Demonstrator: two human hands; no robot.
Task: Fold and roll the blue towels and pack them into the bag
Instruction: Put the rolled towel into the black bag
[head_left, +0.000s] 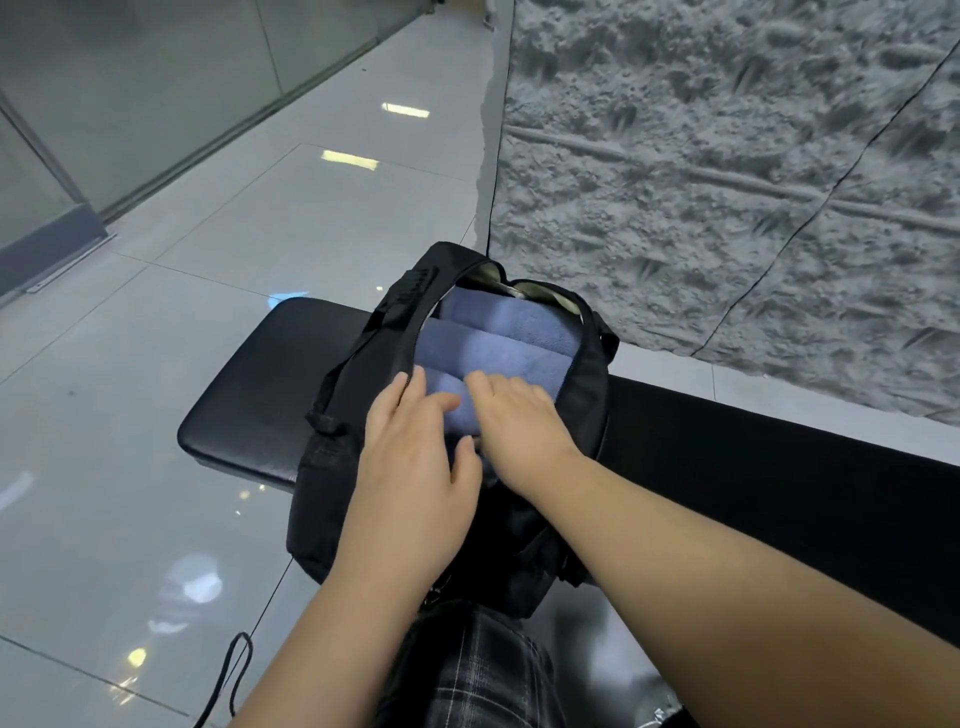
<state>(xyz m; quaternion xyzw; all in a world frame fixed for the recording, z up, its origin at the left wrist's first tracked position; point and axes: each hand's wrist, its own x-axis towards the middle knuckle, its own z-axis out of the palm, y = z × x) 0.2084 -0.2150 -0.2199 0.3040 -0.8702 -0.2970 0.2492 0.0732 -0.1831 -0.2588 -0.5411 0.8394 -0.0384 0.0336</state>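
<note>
Pressing: both hands are down on the nearest blue roll in the open bag, apparently seating it.
Bench (249, 395): black padded seat at about 9 o'clock from the hands; the bag stands on it.
Bag (363, 467): black, one in view, mouth open and facing up, its carry strap (363, 332) along the 10 o'clock edge.
Left hand (410, 462): fingers fairly straight and spread, lying flat, tips at the bag's left lip and on the near towel; it grips nothing that I can see.
Near towel (452, 400): just beyond the fingertips at 12 o'clock, mostly covered by both hands; its long axis runs across the bag, roughly 9 to 3 o'clock.
Right hand (519, 426): fingers loosely bent, palm down on the same roll; whether they tuck under its edge is hidden, so I cannot tell.
Other towels (493, 353): two more blue rolls further in at 12 o'clock, lying parallel, touching side by side.
Count: three towels, one bag, two hands.
Nearer hand: both touch the roll; the right lies more squarely over it.
Next move: likely pushing straight down.
</note>
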